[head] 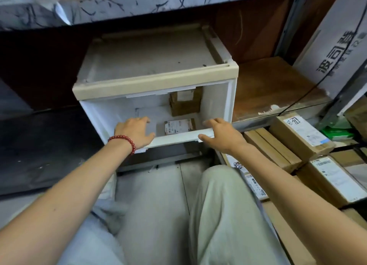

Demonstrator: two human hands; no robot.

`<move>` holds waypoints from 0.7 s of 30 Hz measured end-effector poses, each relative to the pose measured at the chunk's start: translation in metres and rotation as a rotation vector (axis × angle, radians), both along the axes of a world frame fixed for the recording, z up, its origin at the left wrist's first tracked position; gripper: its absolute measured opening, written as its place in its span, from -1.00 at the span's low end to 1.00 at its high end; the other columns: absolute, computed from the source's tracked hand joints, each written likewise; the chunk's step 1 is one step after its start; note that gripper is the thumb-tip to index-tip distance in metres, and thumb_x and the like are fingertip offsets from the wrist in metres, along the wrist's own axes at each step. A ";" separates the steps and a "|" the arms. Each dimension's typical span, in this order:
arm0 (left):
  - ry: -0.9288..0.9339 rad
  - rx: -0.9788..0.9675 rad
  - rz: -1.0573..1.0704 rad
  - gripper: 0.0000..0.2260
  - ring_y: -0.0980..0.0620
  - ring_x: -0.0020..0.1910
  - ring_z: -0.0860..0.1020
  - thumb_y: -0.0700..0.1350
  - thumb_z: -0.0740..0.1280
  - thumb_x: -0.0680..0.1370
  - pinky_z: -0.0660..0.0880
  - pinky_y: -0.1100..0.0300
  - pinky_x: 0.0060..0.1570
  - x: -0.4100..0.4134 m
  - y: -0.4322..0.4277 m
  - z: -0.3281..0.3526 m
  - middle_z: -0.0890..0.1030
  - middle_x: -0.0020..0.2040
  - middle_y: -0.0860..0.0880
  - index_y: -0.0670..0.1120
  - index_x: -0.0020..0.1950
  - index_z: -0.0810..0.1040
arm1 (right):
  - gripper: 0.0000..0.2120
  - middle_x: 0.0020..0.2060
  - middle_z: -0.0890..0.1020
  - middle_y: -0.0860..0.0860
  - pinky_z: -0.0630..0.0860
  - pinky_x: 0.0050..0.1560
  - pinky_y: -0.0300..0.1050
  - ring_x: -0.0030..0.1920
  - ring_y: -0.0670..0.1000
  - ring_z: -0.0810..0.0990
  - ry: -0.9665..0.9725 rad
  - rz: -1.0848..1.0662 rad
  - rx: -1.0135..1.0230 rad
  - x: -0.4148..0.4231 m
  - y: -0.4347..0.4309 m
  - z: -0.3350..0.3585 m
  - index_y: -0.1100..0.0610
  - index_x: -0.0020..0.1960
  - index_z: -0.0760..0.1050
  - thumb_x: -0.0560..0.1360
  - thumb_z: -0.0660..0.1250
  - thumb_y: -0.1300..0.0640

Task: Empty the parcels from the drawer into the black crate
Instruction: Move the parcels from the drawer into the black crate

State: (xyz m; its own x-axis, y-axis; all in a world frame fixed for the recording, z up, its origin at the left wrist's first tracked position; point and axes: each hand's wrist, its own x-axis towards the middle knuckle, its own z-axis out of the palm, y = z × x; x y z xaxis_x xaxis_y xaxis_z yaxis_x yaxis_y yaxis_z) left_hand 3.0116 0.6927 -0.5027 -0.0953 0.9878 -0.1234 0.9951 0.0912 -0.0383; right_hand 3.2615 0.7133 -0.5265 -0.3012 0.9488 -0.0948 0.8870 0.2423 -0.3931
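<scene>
— Where were the parcels?

— Both lay inside the white drawer (111, 113), which stood pulled out of the beige-topped cabinet (155, 82) under the desk (119, 4). A brown box parcel (185, 104) sat against the back wall at 12 o'clock. A flat parcel (178, 126), white label up, lay nearer the front rim, towards 6 o'clock. The two were close, but I could not tell if they touched.

— And the hands?

— The left hand (135, 132), with a red bead bracelet (124, 140) on its wrist, rested on the front rim at the drawer's 8 o'clock corner. Its fingers were fairly straight and reached inside, grasping nothing. The right hand (220, 135) gripped the front rim at 4 o'clock, thumb on the outer face and fingers over the top.

— Did either touch a parcel?

— No, both parcels lay apart from the fingers.

— Anything else nearby?

— Labelled cartons (301, 135) were stacked at 3 o'clock of the drawer.
</scene>
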 end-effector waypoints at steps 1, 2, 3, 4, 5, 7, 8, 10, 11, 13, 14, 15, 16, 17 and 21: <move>0.015 -0.007 0.010 -0.50 -0.10 0.34 0.41 0.15 0.22 0.57 0.42 0.00 0.22 -0.007 0.006 -0.001 0.45 0.38 -0.04 0.00 0.46 0.27 | -0.44 0.41 0.34 0.07 0.44 0.27 0.11 0.35 0.14 0.38 -0.021 0.007 -0.024 -0.006 0.009 -0.001 0.06 0.47 0.25 0.56 0.23 -0.15; 0.028 -0.013 0.013 -0.49 -0.10 0.34 0.41 0.15 0.21 0.57 0.42 0.00 0.22 -0.011 0.012 -0.002 0.45 0.38 -0.05 -0.01 0.47 0.26 | -0.42 0.41 0.33 0.09 0.42 0.29 0.11 0.36 0.15 0.37 -0.051 0.007 -0.061 -0.013 0.020 -0.003 0.07 0.48 0.23 0.56 0.23 -0.16; 0.043 -0.018 0.007 -0.48 -0.11 0.33 0.42 0.15 0.20 0.58 0.42 0.00 0.20 -0.013 0.019 -0.004 0.45 0.38 -0.06 -0.01 0.48 0.24 | -0.41 0.42 0.31 0.11 0.40 0.31 0.11 0.37 0.16 0.36 -0.082 -0.003 -0.105 -0.021 0.031 -0.006 0.08 0.49 0.20 0.56 0.22 -0.16; 0.064 -0.023 -0.006 -0.48 -0.12 0.32 0.42 0.15 0.19 0.58 0.42 0.00 0.19 -0.013 0.025 -0.006 0.45 0.38 -0.08 -0.03 0.49 0.22 | -0.39 0.43 0.29 0.12 0.37 0.34 0.11 0.39 0.18 0.34 -0.111 -0.018 -0.145 -0.030 0.042 -0.009 0.10 0.50 0.18 0.56 0.22 -0.17; 0.087 -0.027 -0.027 -0.47 -0.13 0.32 0.42 0.14 0.18 0.59 0.41 0.00 0.18 -0.013 0.032 -0.010 0.43 0.38 -0.10 -0.04 0.49 0.20 | -0.37 0.43 0.28 0.13 0.35 0.35 0.13 0.40 0.19 0.32 -0.131 -0.030 -0.174 -0.039 0.052 -0.013 0.11 0.50 0.16 0.56 0.22 -0.17; 0.132 -0.036 -0.072 -0.47 -0.12 0.34 0.40 0.15 0.16 0.59 0.38 -0.02 0.21 -0.012 0.049 -0.024 0.40 0.41 -0.09 -0.04 0.50 0.18 | -0.35 0.43 0.25 0.15 0.32 0.37 0.15 0.41 0.20 0.28 -0.142 -0.046 -0.211 -0.057 0.072 -0.022 0.13 0.50 0.14 0.56 0.23 -0.16; 0.162 -0.057 -0.084 -0.47 -0.12 0.35 0.39 0.16 0.15 0.59 0.35 -0.04 0.24 -0.012 0.058 -0.032 0.39 0.42 -0.09 -0.04 0.50 0.17 | -0.36 0.43 0.25 0.15 0.32 0.38 0.15 0.42 0.20 0.27 -0.139 -0.051 -0.218 -0.066 0.081 -0.028 0.13 0.50 0.13 0.56 0.22 -0.16; 0.269 -0.132 -0.113 -0.48 -0.11 0.36 0.37 0.16 0.13 0.59 0.27 -0.07 0.29 -0.014 0.078 -0.051 0.38 0.42 -0.08 -0.03 0.50 0.17 | -0.36 0.44 0.25 0.16 0.28 0.38 0.14 0.42 0.20 0.25 -0.150 -0.063 -0.214 -0.081 0.096 -0.044 0.12 0.51 0.12 0.57 0.21 -0.16; 0.332 -0.175 -0.131 -0.48 -0.11 0.37 0.35 0.17 0.12 0.60 0.23 -0.09 0.32 -0.014 0.088 -0.059 0.37 0.42 -0.09 -0.02 0.50 0.17 | -0.36 0.44 0.25 0.16 0.26 0.38 0.14 0.43 0.20 0.25 -0.167 -0.078 -0.207 -0.086 0.102 -0.053 0.11 0.51 0.12 0.56 0.20 -0.17; 0.354 -0.228 -0.132 -0.48 -0.13 0.37 0.34 0.17 0.11 0.60 0.17 -0.11 0.36 -0.011 0.110 -0.069 0.37 0.42 -0.11 -0.04 0.50 0.18 | -0.36 0.43 0.27 0.16 0.22 0.39 0.15 0.42 0.20 0.25 -0.200 -0.114 -0.211 -0.091 0.115 -0.073 0.09 0.51 0.12 0.56 0.19 -0.19; 0.295 -0.229 -0.118 -0.49 -0.14 0.36 0.34 0.17 0.11 0.60 0.18 -0.10 0.35 -0.009 0.121 -0.075 0.38 0.40 -0.13 -0.05 0.48 0.20 | -0.37 0.43 0.29 0.16 0.20 0.39 0.16 0.42 0.21 0.27 -0.207 -0.125 -0.219 -0.091 0.122 -0.083 0.07 0.50 0.11 0.56 0.18 -0.20; 0.208 -0.220 -0.092 -0.51 -0.14 0.34 0.36 0.16 0.10 0.61 0.20 -0.09 0.34 -0.008 0.130 -0.082 0.40 0.38 -0.14 -0.05 0.46 0.22 | -0.38 0.42 0.30 0.17 0.20 0.39 0.18 0.41 0.21 0.28 -0.208 -0.127 -0.231 -0.090 0.128 -0.092 0.06 0.50 0.10 0.56 0.18 -0.20; 0.121 -0.208 -0.066 -0.53 -0.15 0.33 0.37 0.16 0.09 0.61 0.22 -0.09 0.32 -0.006 0.138 -0.092 0.42 0.37 -0.14 -0.05 0.44 0.24 | -0.38 0.42 0.30 0.17 0.19 0.39 0.19 0.40 0.22 0.29 -0.206 -0.118 -0.234 -0.089 0.134 -0.100 0.04 0.50 0.08 0.56 0.17 -0.19; 0.057 -0.192 -0.046 -0.54 -0.15 0.33 0.36 0.16 0.08 0.61 0.22 -0.10 0.32 -0.005 0.143 -0.103 0.42 0.36 -0.15 -0.05 0.43 0.24 | -0.39 0.41 0.31 0.17 0.19 0.38 0.19 0.39 0.22 0.30 -0.205 -0.100 -0.226 -0.087 0.139 -0.109 0.03 0.51 0.06 0.57 0.16 -0.18; -0.002 -0.145 0.019 -0.48 -0.17 0.41 0.27 0.21 0.10 0.59 0.08 -0.20 0.39 -0.009 0.151 -0.149 0.39 0.40 -0.13 -0.02 0.46 0.15 | -0.40 0.38 0.37 0.15 0.24 0.36 0.15 0.35 0.19 0.37 -0.230 -0.129 -0.206 -0.084 0.156 -0.136 0.06 0.52 0.08 0.59 0.08 -0.19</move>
